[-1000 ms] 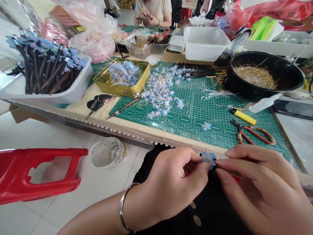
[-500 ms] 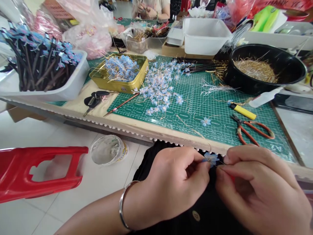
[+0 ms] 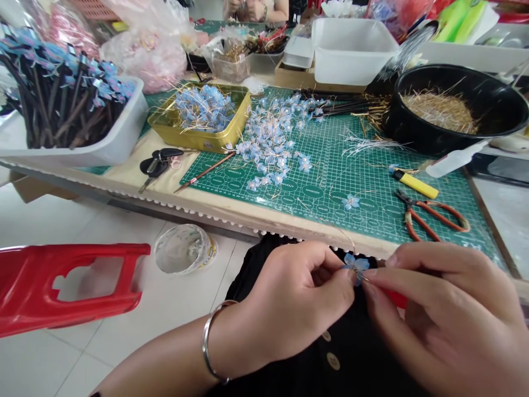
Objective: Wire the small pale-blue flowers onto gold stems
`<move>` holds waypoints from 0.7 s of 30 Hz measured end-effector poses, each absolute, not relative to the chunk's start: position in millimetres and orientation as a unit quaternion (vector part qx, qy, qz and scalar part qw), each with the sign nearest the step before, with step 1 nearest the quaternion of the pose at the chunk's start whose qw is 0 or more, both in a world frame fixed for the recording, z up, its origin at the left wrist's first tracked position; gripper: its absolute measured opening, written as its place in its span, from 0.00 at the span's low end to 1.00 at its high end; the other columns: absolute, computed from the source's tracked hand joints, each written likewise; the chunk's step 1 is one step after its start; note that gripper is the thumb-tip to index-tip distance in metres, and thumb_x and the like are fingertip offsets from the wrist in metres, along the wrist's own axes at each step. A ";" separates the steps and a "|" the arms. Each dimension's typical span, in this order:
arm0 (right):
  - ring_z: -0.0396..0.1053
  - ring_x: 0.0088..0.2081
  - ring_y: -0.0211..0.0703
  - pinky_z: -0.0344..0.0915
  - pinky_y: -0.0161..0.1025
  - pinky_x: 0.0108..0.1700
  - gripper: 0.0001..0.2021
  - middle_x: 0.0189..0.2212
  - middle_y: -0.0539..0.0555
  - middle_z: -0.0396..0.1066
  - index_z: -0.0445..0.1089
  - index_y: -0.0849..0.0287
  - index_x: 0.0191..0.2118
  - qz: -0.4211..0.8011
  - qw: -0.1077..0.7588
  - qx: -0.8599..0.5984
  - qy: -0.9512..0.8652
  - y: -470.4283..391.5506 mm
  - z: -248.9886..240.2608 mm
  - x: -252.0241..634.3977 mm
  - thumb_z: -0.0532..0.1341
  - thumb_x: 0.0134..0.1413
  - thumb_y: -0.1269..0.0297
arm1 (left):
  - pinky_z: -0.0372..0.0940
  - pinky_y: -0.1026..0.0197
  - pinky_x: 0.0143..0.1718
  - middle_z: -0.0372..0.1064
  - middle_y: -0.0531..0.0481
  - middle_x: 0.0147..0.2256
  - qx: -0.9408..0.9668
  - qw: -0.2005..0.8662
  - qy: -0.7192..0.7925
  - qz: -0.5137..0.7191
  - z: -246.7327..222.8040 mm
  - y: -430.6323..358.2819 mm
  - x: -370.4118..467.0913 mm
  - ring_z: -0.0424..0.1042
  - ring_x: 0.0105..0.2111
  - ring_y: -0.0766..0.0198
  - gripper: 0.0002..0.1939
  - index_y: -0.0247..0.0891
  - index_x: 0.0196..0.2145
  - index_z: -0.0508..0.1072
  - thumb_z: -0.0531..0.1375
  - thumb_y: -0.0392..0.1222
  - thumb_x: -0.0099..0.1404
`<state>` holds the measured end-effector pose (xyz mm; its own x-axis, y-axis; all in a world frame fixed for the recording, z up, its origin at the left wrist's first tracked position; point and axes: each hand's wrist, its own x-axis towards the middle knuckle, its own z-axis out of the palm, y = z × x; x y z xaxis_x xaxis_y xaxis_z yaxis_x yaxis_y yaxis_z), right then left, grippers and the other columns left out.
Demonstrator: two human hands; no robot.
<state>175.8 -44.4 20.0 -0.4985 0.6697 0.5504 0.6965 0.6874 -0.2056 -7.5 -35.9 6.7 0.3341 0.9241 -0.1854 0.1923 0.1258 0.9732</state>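
A small blue artificial flower point(image 3: 356, 264) is pinched between the thumb and index finger of my left hand point(image 3: 297, 303), just off the table's front edge. My right hand point(image 3: 446, 309) closes its thumb and index finger on a thin wire point(image 3: 365, 278) at the flower's right side. A fine strand also rises above the flower. One loose blue flower point(image 3: 350, 202) lies on the green cutting mat point(image 3: 322, 184) in front of my hands. Pliers with orange handles point(image 3: 430, 212) and a yellow lighter point(image 3: 416, 183) rest to its right.
A pile of blue flowers point(image 3: 273, 138) spreads beside a gold tin point(image 3: 215, 140). At left, a white tub point(image 3: 124, 127) holds dark stems. A black basin point(image 3: 413, 124) contains wire pieces. Snips point(image 3: 157, 165) lie near the edge. A red stool point(image 3: 28, 286) and bucket point(image 3: 182, 251) stand below.
My right fingers have come closer to the flower, which now faces the camera more openly. The view has tilted slightly downward. My left hand keeps its pinch.
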 end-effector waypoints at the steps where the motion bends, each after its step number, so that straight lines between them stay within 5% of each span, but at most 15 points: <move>1: 0.65 0.36 0.40 0.69 0.38 0.35 0.09 0.37 0.54 0.62 0.66 0.56 0.42 -0.024 0.305 -0.390 -0.869 -44.4 20.0 176.4 0.61 0.58 0.75 | 0.59 0.66 0.20 0.73 0.51 0.22 0.578 0.577 0.483 0.316 6.3 -35.9 -7.6 0.68 0.21 0.66 0.09 0.37 0.26 0.73 0.59 0.41 0.63; 9: 0.66 0.32 0.41 0.68 0.38 0.28 0.08 0.34 0.53 0.62 0.64 0.54 0.32 -0.018 0.314 -0.409 -0.857 -45.7 16.3 174.5 0.62 0.54 0.74 | 0.61 0.67 0.24 0.73 0.52 0.23 0.629 0.512 0.473 0.345 4.3 -37.8 -7.5 0.69 0.23 0.68 0.07 0.35 0.27 0.74 0.60 0.37 0.63; 15: 0.68 0.33 0.42 0.70 0.39 0.30 0.06 0.35 0.55 0.65 0.69 0.55 0.38 -0.034 0.319 -0.412 -0.853 -45.9 17.8 172.1 0.62 0.57 0.73 | 0.61 0.67 0.24 0.73 0.53 0.22 0.666 0.446 0.464 0.377 4.0 -40.2 -8.0 0.70 0.22 0.69 0.07 0.35 0.28 0.75 0.60 0.35 0.63; 21: 0.71 0.31 0.41 0.71 0.39 0.33 0.06 0.29 0.52 0.70 0.67 0.55 0.32 -0.027 0.329 -0.432 -0.839 -44.4 10.3 170.1 0.62 0.58 0.73 | 0.61 0.66 0.24 0.73 0.53 0.22 0.677 0.421 0.473 0.375 -0.9 -40.0 -4.6 0.70 0.22 0.69 0.07 0.35 0.28 0.75 0.60 0.35 0.63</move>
